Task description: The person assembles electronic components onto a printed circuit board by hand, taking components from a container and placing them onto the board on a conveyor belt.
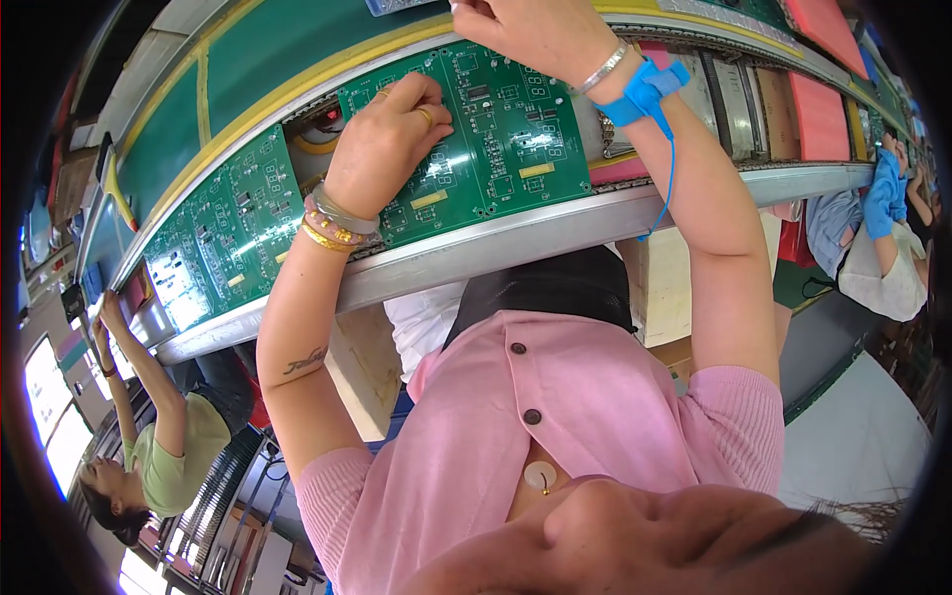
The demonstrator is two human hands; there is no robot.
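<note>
A green circuit board (496, 159) with small chips, digit displays and pale yellow parts lies across the rails in front of me. Over its left part rests my left hand (390, 137), fingers curled in and tips pressed together low against the board; anything between them is too small to make out. Beyond the board's far edge, my right hand (535, 35) is raised with bent fingers near a clear bluish plastic tray (402, 5), cut off by the picture's top. What its fingertips hold, if anything, is hidden. A blue strap (643, 91) with a cord circles my right wrist.
Another green circuit board (228, 223) lies to the left on the same line. A metal rail (446, 243) runs along the near side. Pink foam pieces (818, 114) stand to the right. A co-worker (183, 436) works at far left, and other people are at far right.
</note>
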